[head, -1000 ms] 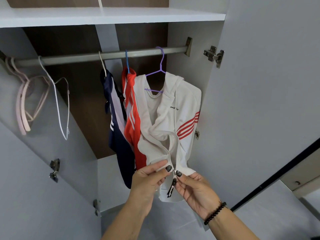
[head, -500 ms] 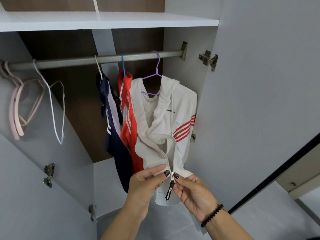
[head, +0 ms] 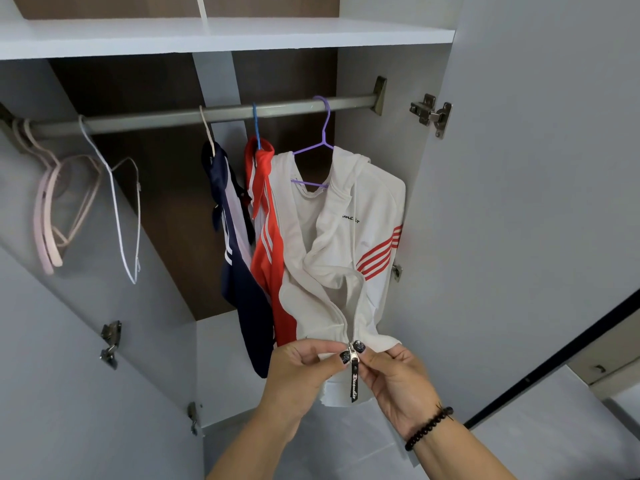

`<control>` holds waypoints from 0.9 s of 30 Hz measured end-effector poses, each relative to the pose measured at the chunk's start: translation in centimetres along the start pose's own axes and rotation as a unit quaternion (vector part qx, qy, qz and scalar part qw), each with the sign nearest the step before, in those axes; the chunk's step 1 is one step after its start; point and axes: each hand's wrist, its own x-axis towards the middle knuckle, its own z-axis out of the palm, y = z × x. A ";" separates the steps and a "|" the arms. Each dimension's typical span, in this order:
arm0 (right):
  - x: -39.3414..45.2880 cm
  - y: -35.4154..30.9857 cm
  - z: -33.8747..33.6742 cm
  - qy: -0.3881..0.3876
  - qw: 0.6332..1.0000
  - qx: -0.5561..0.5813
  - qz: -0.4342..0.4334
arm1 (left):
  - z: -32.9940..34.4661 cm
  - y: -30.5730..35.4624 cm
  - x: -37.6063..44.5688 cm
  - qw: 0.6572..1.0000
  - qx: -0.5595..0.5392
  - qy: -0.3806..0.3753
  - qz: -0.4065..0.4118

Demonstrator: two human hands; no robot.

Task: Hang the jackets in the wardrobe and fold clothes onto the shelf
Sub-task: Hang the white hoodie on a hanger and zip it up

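Change: since a second ago both hands stay pinched at the zip foot of the white jacket (head: 349, 244); only the head has tilted, so the rail sits lower in view and more of the shelf shows.
Head view, hands: left hand (head: 304, 370) and right hand (head: 398, 379) meet at the hem, thumbs almost touching.
Head view, fingers: left fingers pinch the hem cloth beside the zip; right fingers pinch the zip slider (head: 352, 353), whose black pull tab (head: 354, 382) hangs down.
Head view, white jacket: on a purple hanger (head: 322, 147) at the right end of the rail (head: 207, 116), front open above the hands, hood slumped forward.
Head view, neighbours: an orange jacket (head: 266, 244) and a navy jacket (head: 235, 265) hang just to its left, touching one another.
Head view, spare hangers: pale pink hangers (head: 46, 220) and a white hanger (head: 117, 216) hang bare at the left end of the rail.
Head view, shelf: a white shelf (head: 277, 32) spans above the rail; no folded clothes visible on it.
Step in hand: likely seating the zip pin and starting the slider.
Doing it well: keep the left pinch pulling the hem down and taut, line up both tape ends fully in the slider, then draw it upward straight; a skewed start could jam the teeth or tug the jacket off its hanger.
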 end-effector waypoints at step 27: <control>-0.1 -3.0 2.2 -0.056 0.933 -0.300 0.192 | -3.4 -0.1 1.9 0.993 0.106 -0.046 -0.004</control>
